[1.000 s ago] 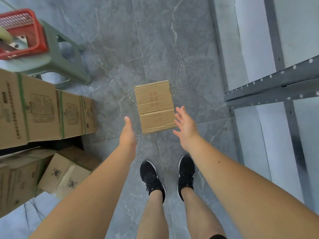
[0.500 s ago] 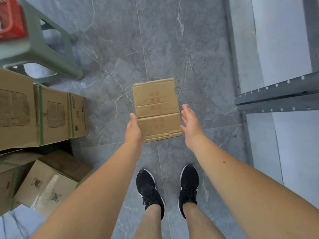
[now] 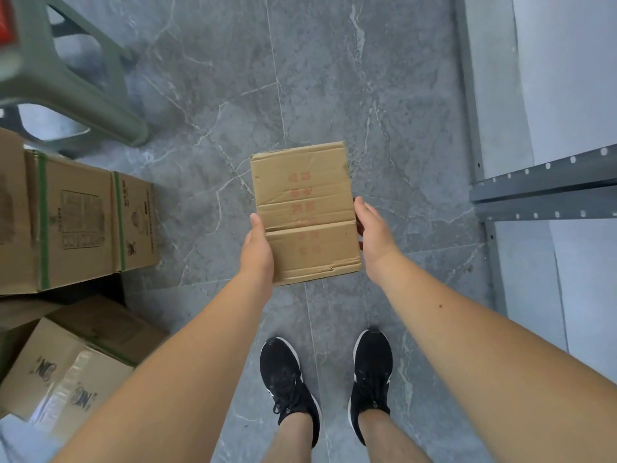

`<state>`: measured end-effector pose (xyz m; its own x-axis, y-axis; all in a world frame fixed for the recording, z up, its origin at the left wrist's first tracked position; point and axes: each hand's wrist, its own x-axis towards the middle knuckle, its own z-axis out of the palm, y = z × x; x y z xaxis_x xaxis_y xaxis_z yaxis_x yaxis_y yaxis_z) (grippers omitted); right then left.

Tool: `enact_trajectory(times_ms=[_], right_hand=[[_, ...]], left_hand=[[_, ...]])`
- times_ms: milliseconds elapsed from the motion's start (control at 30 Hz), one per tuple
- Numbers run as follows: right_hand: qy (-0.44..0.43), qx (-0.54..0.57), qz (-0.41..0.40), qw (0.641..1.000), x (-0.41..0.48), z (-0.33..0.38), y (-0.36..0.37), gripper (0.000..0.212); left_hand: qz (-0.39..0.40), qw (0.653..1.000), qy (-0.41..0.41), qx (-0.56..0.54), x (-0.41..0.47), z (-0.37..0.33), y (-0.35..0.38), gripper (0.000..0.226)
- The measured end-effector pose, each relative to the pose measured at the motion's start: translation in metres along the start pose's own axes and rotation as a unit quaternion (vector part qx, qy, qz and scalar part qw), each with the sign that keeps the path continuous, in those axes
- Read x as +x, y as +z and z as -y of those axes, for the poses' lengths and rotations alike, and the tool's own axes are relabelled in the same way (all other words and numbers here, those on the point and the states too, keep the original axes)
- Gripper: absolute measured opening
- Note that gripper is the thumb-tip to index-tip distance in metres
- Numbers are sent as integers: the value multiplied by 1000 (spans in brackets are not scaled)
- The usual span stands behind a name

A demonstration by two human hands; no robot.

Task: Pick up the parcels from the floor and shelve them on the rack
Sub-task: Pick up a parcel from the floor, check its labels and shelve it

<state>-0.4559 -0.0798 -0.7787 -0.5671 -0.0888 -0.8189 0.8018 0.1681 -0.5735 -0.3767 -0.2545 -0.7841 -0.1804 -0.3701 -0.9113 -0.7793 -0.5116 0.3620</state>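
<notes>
Lying flat in the middle of the view, the parcel [image 3: 305, 208] is a shallow brown cardboard box with faded red print and a crease across its top. Its long side runs from 12 to 6 o'clock over the grey marbled floor [image 3: 334, 78]; I cannot tell whether it rests on the tiles or is just off them. The left hand [image 3: 257, 250] grips its edge at 9 o'clock, with the thumb laid on the top face beside the crease and the other fingers hidden behind the box. The right hand [image 3: 374, 233] grips the opposite edge at 3 o'clock, fingers close together and curled down over the side, their tips out of sight. Both hands sit on the nearer half of the box, the bare forearms reaching in from 6 o'clock.

At 6 o'clock from the parcel, a left shoe [image 3: 290, 379] and a right shoe [image 3: 370, 372], both black, stand side by side on the tiles. At 3 o'clock, well apart, is the rack [image 3: 547, 188], with grey metal beams pierced by holes and a grey upright. At 9 o'clock stand large cartons [image 3: 76, 218] with green straps. Smaller boxes [image 3: 66, 372] lie tilted at 8 o'clock. At 10 o'clock stands a green plastic stool [image 3: 76, 91], with a sliver of a red basket [image 3: 6, 28] on it at the picture's edge
</notes>
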Motion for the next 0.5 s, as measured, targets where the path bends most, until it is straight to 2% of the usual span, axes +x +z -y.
enact_trajectory(times_ms=[167, 500], right_hand=[[-12, 6, -4, 1000, 13, -9, -2, 64], [-39, -30, 6, 999, -26, 9, -1, 56]], left_hand=[[14, 1000, 10, -10, 7, 5, 1, 80], [5, 1000, 30, 1, -33, -7, 4, 73]])
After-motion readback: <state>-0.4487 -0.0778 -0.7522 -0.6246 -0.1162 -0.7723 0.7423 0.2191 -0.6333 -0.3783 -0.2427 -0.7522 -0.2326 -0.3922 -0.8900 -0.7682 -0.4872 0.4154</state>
